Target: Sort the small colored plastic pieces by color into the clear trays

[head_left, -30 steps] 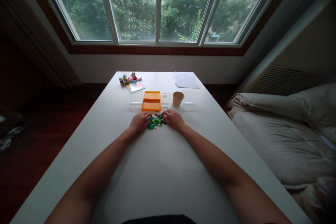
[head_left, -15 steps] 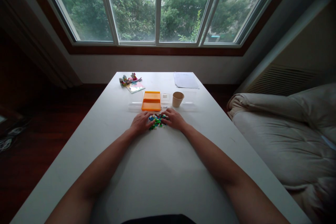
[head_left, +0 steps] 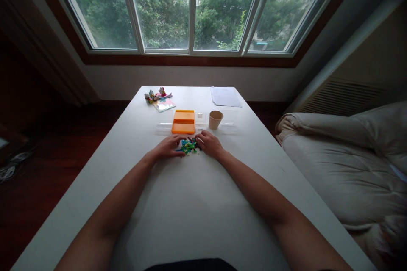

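A small pile of loose toy building bricks (head_left: pixel 188 146), mostly green, blue and yellow with some dark ones, lies on the white table between my hands. At its left edge my left hand (head_left: pixel 167 147) is open, thumb and fingers apart, with the fingertips by the bricks. From the other side my right hand (head_left: pixel 210 143) reaches the pile with bent fingers. Its thumb and forefinger look apart, and nothing shows held in them. Some bricks at the right edge are partly hidden by these fingers.
Just beyond the pile lie an orange tray (head_left: pixel 183 128) and clear plastic containers (head_left: pixel 228 122). A brown paper cup (head_left: pixel 215 120) stands right of the tray. Small colourful figures (head_left: pixel 158 95) and a picture card (head_left: pixel 164 105) lie far left, paper sheets (head_left: pixel 225 96) far right.
My left hand has drawn back to the left, its thumb and fingers spreading wider, so more bricks show. My right hand has stayed nearly in place.
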`<state>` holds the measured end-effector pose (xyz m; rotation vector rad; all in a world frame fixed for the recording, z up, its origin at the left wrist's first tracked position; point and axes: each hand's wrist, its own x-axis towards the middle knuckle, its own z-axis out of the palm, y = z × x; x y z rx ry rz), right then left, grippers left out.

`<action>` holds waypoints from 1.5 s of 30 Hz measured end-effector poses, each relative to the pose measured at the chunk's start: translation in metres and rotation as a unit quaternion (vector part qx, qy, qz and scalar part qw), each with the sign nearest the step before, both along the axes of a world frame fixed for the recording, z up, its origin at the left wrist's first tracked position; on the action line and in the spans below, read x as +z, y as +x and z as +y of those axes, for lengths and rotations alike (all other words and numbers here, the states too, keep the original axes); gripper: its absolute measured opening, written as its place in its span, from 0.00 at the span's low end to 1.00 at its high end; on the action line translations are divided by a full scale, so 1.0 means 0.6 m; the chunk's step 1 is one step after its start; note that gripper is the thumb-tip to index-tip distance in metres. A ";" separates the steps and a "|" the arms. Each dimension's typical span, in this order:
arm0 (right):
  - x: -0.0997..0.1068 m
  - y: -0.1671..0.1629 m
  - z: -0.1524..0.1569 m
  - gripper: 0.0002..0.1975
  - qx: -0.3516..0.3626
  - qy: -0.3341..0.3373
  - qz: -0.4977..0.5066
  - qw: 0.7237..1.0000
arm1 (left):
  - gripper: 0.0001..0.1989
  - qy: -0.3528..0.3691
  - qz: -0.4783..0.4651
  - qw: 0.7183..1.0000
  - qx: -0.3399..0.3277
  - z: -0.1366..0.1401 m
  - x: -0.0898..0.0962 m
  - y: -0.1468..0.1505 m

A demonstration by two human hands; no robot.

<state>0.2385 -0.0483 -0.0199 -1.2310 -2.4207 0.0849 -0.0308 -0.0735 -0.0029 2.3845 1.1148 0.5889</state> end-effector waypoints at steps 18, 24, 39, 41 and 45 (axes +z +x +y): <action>0.009 -0.013 -0.008 0.15 -0.085 -0.039 -0.063 0.994 | 0.21 -0.037 -0.036 0.999 0.005 0.000 -0.012 -0.002; 0.001 -0.008 -0.006 0.12 -0.084 0.010 -0.044 0.995 | 0.20 -0.110 -0.137 0.984 0.036 0.003 -0.021 -0.017; -0.011 0.044 -0.011 0.13 -0.038 -0.003 0.002 0.999 | 0.12 0.071 -0.026 0.985 0.157 -0.004 -0.042 -0.003; -0.009 0.053 -0.010 0.15 -0.058 -0.017 -0.002 0.998 | 0.11 0.095 -0.004 0.982 0.163 -0.004 -0.042 -0.008; -0.009 0.063 -0.005 0.15 -0.079 -0.032 -0.014 0.996 | 0.10 0.135 0.051 0.975 0.168 -0.007 -0.039 -0.026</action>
